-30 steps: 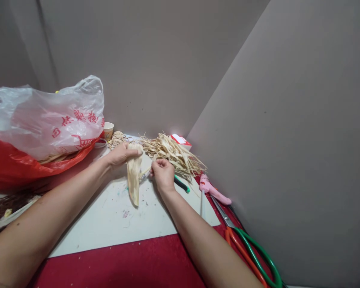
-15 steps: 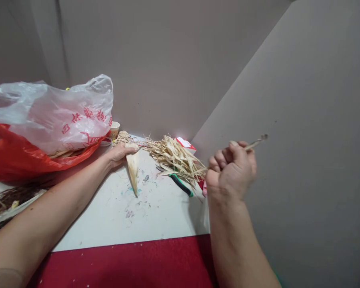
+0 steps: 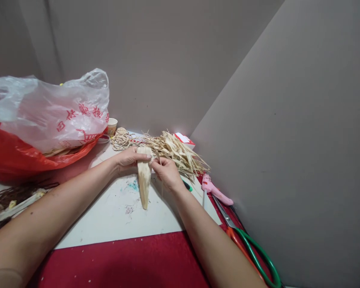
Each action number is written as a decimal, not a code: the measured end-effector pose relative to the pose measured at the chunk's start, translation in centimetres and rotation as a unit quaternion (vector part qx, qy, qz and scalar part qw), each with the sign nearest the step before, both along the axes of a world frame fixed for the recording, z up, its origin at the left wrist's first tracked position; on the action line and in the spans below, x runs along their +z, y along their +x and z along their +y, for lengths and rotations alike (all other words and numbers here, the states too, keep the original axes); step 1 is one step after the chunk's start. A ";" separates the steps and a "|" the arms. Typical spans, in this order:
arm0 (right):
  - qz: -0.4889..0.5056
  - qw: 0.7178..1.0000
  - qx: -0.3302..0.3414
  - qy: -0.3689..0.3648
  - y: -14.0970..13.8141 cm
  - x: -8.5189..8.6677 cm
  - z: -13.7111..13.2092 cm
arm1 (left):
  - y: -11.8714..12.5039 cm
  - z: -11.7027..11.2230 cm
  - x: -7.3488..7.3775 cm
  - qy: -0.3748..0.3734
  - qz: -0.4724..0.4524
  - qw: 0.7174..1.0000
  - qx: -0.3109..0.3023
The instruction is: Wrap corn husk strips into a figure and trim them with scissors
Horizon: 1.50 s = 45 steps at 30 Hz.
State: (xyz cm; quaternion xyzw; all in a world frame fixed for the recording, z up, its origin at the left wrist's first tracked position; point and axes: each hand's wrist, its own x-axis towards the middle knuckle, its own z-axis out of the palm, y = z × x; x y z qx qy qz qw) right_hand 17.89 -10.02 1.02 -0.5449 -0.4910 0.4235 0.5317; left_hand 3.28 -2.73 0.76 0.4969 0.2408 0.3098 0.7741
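A pale dried husk (image 3: 144, 180), which looks like corn husk, hangs point down over the white board. Near its wide top end my left hand (image 3: 129, 158) is closed on it, with the thumb across the front. My right hand (image 3: 167, 172) is at the husk's right edge, thumb and forefinger pinched on a thin pale strand (image 3: 157, 156). How the strand meets the husk is hidden by the fingers. Behind my right hand lies a heap of dried husk strips (image 3: 180, 154). One green and black handle (image 3: 187, 185) shows beside my right wrist.
A red and clear plastic bag (image 3: 48, 120) bulges at the left, near a paper cup (image 3: 112, 126) and a coil of cord (image 3: 121, 139). On the right lie a pink glue gun (image 3: 213, 186) and scissors (image 3: 246, 244) with green and orange handles. Grey walls close off the back and right.
My right hand has come down and left from beside the right wall to the husk. The husk has shifted slightly right in my left hand. The scissors have come into view.
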 end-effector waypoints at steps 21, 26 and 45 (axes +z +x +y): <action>-0.171 0.980 -0.038 0.098 0.8 -2.3 1.1 | 0.1 0.3 -0.8 0.088 0.082 0.991 0.050; -0.261 0.953 -0.061 0.140 0.6 -1.9 0.8 | 0.0 0.2 -0.7 0.083 0.062 0.994 0.028; 0.176 0.875 -0.358 0.275 7.6 9.1 -3.1 | -1.7 2.3 -1.1 -0.005 0.050 0.997 0.065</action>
